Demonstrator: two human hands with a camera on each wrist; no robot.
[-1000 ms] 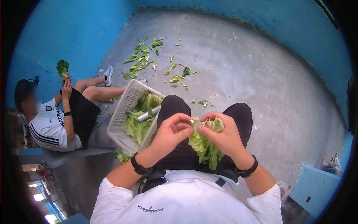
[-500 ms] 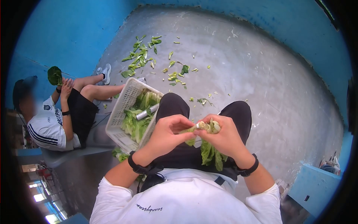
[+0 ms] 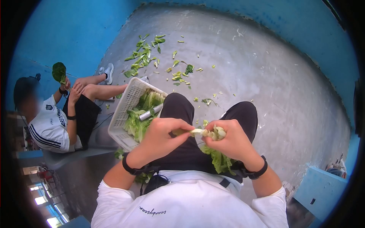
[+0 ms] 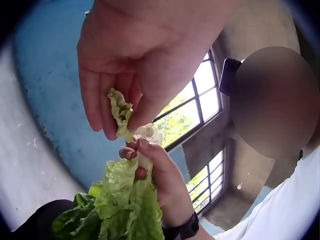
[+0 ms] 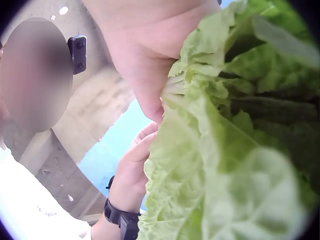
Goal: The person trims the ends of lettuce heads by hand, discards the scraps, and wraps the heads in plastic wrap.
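Note:
My right hand [image 3: 230, 140] grips a bunch of lettuce [image 3: 220, 159] close to its pale stem end, over my lap. Its frilly green leaves hang below the fist and fill much of the right wrist view. Between thumb and fingers, my left hand [image 3: 163, 135] pinches a small yellowish-green leaf [image 4: 120, 112]. In the head view the leaf's pale base reaches across to the stem end at my right fingertips. The left wrist view shows both hands' fingertips close together there.
A white plastic basket [image 3: 119, 114] with lettuce and a silvery cylinder [image 3: 151, 113] stands at my left knee. Beyond it a seated person [image 3: 53, 121] holds a dark green leaf [image 3: 59, 72]. Leaf scraps [image 3: 142, 57] lie scattered on the grey floor [image 3: 266, 76].
My left hand has shifted left and turned with the pinched leaf, which now lies sideways from the stem end. My right hand keeps its grip. The seated person's leaf and hands have moved.

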